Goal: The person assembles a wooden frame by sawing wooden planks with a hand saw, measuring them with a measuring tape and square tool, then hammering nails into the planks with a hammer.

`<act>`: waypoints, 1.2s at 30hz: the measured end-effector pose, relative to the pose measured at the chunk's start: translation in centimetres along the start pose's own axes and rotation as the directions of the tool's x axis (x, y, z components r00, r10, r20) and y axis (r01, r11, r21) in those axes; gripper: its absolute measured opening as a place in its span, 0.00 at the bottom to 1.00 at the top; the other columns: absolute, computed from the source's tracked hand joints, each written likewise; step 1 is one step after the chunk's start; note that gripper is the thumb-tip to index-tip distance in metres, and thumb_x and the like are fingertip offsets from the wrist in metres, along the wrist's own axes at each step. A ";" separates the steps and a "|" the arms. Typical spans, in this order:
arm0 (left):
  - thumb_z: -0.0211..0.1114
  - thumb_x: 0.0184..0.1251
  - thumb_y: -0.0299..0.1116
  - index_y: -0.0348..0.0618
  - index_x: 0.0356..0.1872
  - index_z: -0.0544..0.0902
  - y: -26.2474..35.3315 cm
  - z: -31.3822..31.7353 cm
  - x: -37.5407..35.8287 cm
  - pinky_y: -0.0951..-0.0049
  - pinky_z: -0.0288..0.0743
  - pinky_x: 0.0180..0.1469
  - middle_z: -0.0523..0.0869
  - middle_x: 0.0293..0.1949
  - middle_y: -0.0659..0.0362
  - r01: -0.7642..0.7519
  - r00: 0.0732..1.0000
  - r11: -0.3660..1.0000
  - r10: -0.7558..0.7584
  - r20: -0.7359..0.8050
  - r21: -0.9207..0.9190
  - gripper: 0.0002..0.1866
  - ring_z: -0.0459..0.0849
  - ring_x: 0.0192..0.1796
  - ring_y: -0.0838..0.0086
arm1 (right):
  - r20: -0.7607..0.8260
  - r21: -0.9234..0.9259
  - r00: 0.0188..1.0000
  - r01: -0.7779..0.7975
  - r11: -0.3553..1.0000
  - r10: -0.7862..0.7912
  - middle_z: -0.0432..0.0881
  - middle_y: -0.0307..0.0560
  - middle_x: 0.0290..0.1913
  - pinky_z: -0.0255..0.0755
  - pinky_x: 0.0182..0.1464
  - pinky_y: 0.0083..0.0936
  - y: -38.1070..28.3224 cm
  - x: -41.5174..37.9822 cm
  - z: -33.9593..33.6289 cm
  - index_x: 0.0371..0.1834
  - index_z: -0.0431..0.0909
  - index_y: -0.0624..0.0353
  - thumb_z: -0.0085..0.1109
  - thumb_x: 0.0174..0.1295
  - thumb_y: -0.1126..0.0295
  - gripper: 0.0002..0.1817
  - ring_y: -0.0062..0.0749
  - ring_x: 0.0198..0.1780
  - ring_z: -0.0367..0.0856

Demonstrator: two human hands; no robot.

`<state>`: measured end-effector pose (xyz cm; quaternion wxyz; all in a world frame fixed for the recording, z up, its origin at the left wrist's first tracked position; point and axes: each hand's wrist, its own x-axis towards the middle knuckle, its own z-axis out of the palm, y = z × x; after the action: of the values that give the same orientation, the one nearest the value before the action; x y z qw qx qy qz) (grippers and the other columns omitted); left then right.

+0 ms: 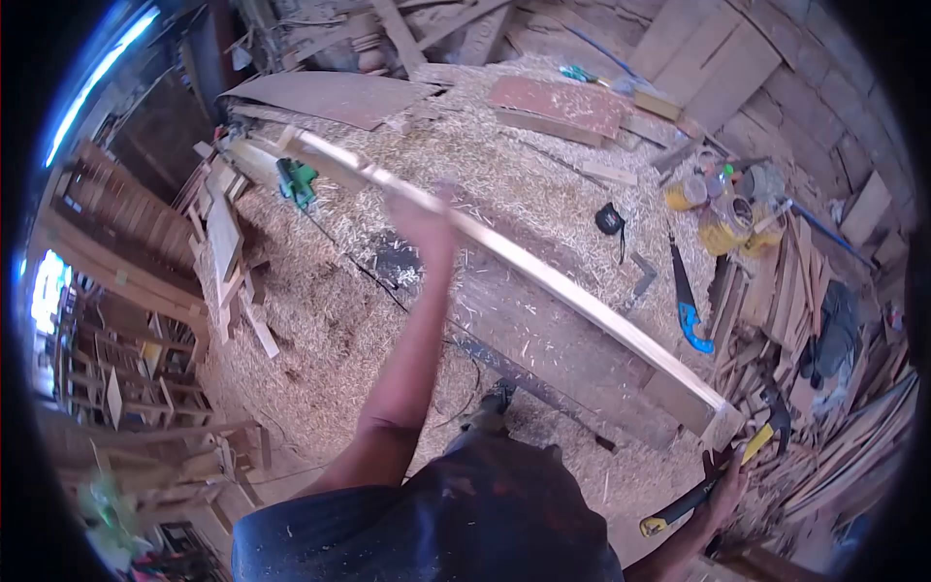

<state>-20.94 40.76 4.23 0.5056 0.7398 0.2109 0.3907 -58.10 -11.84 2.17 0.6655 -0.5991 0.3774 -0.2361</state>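
Plank point(543, 276), one long pale board, is held up across centre of frame, running from upper left down to lower right above a shavings-covered workbench point(543, 330). Left hand point(427, 228), blurred, is closed round the plank near mid-length, arm stretched out. Right hand point(722, 485), lower right of frame, is closed on a hammer point(718, 475) w/ yellow-black handle, just below the plank's near end. Judged risks, left to right: far end could swing into the green power tool point(297, 181) at upper left, since only one hand steadies the board; grip near mid-length leaves both ends free to tip, so plank could slip & drop on the bench; hammer head close to the near end could knock it. Counted: 1 plank held, 1 hammer, 1 green tool, 1 black tape measure point(609, 219), 1 blue-handled saw point(687, 306) at right, approx 3 yellow tubs point(722, 228) upper right, exact no. cannot be told
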 end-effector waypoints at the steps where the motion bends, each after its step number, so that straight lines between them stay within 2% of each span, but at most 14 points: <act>1: 0.71 0.78 0.52 0.31 0.86 0.53 -3.2 -1.2 3.9 0.47 0.84 0.65 0.74 0.71 0.37 0.316 0.949 0.920 -0.302 0.095 -0.234 0.51 0.84 0.64 0.47 | -0.012 -0.021 1.000 -0.017 1.000 0.017 0.83 0.43 0.49 0.85 0.61 0.36 0.6 0.0 -0.4 0.61 0.79 0.60 0.65 0.80 0.50 0.23 0.31 0.48 0.84; 2: 0.72 0.75 0.57 0.32 0.86 0.53 -5.8 -3.4 7.1 0.45 0.83 0.66 0.74 0.70 0.38 0.496 0.868 0.797 -0.444 0.221 -0.345 0.54 0.83 0.65 0.46 | -0.120 -0.147 0.990 -0.089 0.985 0.072 0.78 0.38 0.43 0.83 0.56 0.30 -0.2 -0.9 0.7 0.58 0.80 0.60 0.64 0.80 0.46 0.25 0.28 0.45 0.79; 3: 0.72 0.72 0.63 0.34 0.86 0.53 -7.9 -4.6 9.5 0.44 0.82 0.66 0.75 0.70 0.38 0.656 0.755 0.627 -0.553 0.353 -0.419 0.57 0.82 0.67 0.45 | -0.107 -0.105 0.993 -0.062 0.993 0.050 0.79 0.39 0.44 0.82 0.54 0.29 -0.6 -1.5 1.2 0.58 0.80 0.61 0.64 0.80 0.45 0.27 0.28 0.46 0.79; 5: 0.72 0.67 0.67 0.35 0.83 0.59 -8.2 -5.5 10.6 0.39 0.79 0.70 0.78 0.67 0.39 0.669 0.743 0.595 -0.522 0.417 -0.447 0.57 0.80 0.69 0.43 | -0.095 -0.024 0.995 -0.016 1.000 0.014 0.81 0.40 0.47 0.80 0.50 0.27 -0.6 -3.2 1.3 0.59 0.80 0.62 0.63 0.79 0.42 0.29 0.28 0.47 0.80; 7: 0.72 0.74 0.49 0.38 0.78 0.64 -12.1 -7.2 11.6 0.39 0.81 0.72 0.80 0.63 0.40 0.702 0.712 0.500 -0.473 0.519 -0.507 0.41 0.82 0.68 0.44 | -0.129 -0.084 0.988 -0.101 0.991 0.090 0.84 0.43 0.48 0.79 0.48 0.27 0.2 -4.9 0.3 0.61 0.80 0.63 0.65 0.79 0.44 0.30 0.28 0.46 0.82; 9: 0.69 0.72 0.38 0.37 0.78 0.64 -11.9 -9.7 10.7 0.39 0.81 0.73 0.81 0.63 0.39 0.731 0.682 0.492 -0.500 0.534 -0.473 0.38 0.83 0.67 0.42 | -0.138 -0.132 0.975 -0.193 0.972 0.175 0.87 0.45 0.49 0.79 0.46 0.28 1.1 -6.4 0.4 0.63 0.80 0.64 0.66 0.78 0.45 0.30 0.27 0.45 0.84; 12: 0.59 0.72 0.30 0.30 0.78 0.61 -12.6 -11.9 10.0 0.41 0.82 0.74 0.80 0.63 0.37 0.728 0.686 0.580 -0.615 0.389 -0.366 0.35 0.82 0.69 0.41 | -0.139 -0.089 0.921 -0.377 0.922 0.363 0.86 0.45 0.47 0.82 0.47 0.30 1.0 -9.0 1.0 0.66 0.78 0.61 0.72 0.75 0.51 0.29 0.29 0.45 0.86; 16: 0.62 0.63 0.26 0.31 0.75 0.66 -13.2 -14.2 9.5 0.39 0.79 0.75 0.81 0.65 0.38 0.723 0.690 0.500 -0.499 0.524 -0.476 0.36 0.82 0.68 0.42 | -0.093 0.057 0.856 -0.506 0.861 0.509 0.87 0.49 0.51 0.85 0.53 0.37 4.1 -9.9 -3.0 0.68 0.77 0.62 0.74 0.73 0.54 0.30 0.37 0.50 0.89; 24: 0.63 0.60 0.29 0.24 0.73 0.67 -7.4 -13.6 8.4 0.45 0.84 0.72 0.81 0.64 0.37 0.657 0.754 0.527 -0.442 0.487 -0.539 0.38 0.85 0.66 0.45 | 0.011 0.172 0.885 -0.461 0.871 0.466 0.79 0.58 0.72 0.77 0.73 0.48 9.9 -11.5 -6.1 0.79 0.69 0.64 0.70 0.75 0.54 0.37 0.49 0.71 0.81; 29: 0.66 0.58 0.31 0.29 0.73 0.71 -10.5 -10.0 7.2 0.45 0.75 0.78 0.82 0.66 0.43 0.636 0.771 0.437 -0.401 0.495 -0.637 0.38 0.81 0.71 0.47 | -0.049 0.298 0.937 -0.317 0.900 0.346 0.74 0.58 0.78 0.69 0.80 0.50 13.7 -12.0 -5.7 0.82 0.65 0.64 0.68 0.76 0.53 0.40 0.48 0.77 0.75; 31: 0.65 0.58 0.30 0.28 0.74 0.70 -15.0 -8.3 6.1 0.43 0.74 0.78 0.81 0.68 0.43 0.644 0.765 0.343 -0.324 0.557 -0.684 0.39 0.79 0.73 0.47 | 0.049 0.413 0.962 -0.265 0.872 0.269 0.70 0.57 0.81 0.60 0.85 0.49 16.0 -10.3 -6.1 0.84 0.63 0.64 0.65 0.77 0.52 0.40 0.47 0.81 0.70; 32: 0.65 0.59 0.32 0.33 0.74 0.73 -18.1 -7.3 5.9 0.44 0.69 0.80 0.81 0.69 0.45 0.604 0.796 0.366 -0.305 0.522 -0.708 0.38 0.77 0.74 0.49 | 0.025 0.437 0.952 -0.286 0.853 0.306 0.74 0.56 0.79 0.64 0.84 0.45 14.8 -10.0 -4.7 0.83 0.65 0.63 0.63 0.78 0.54 0.37 0.45 0.78 0.74; 35: 0.65 0.62 0.39 0.37 0.71 0.77 -23.9 -7.3 4.9 0.38 0.65 0.80 0.79 0.72 0.44 0.839 0.511 0.123 -0.509 0.692 -0.529 0.35 0.75 0.75 0.48 | -0.104 0.339 0.949 -0.248 0.908 0.298 0.85 0.46 0.61 0.76 0.68 0.38 18.4 -8.7 -6.8 0.72 0.79 0.63 0.65 0.77 0.57 0.27 0.35 0.61 0.83; 36: 0.65 0.61 0.41 0.38 0.74 0.75 -19.3 -6.7 2.8 0.35 0.63 0.81 0.77 0.75 0.45 0.873 0.451 0.157 -0.618 0.644 -0.461 0.38 0.73 0.77 0.47 | -0.198 0.309 0.947 -0.184 0.933 0.252 0.85 0.42 0.52 0.78 0.61 0.35 19.2 -8.2 -6.2 0.68 0.82 0.60 0.68 0.75 0.58 0.24 0.32 0.52 0.83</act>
<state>-22.90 54.37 -11.11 0.9104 0.2968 0.2880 0.0107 -70.61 -6.14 -14.71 0.7182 -0.4186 0.4794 -0.2813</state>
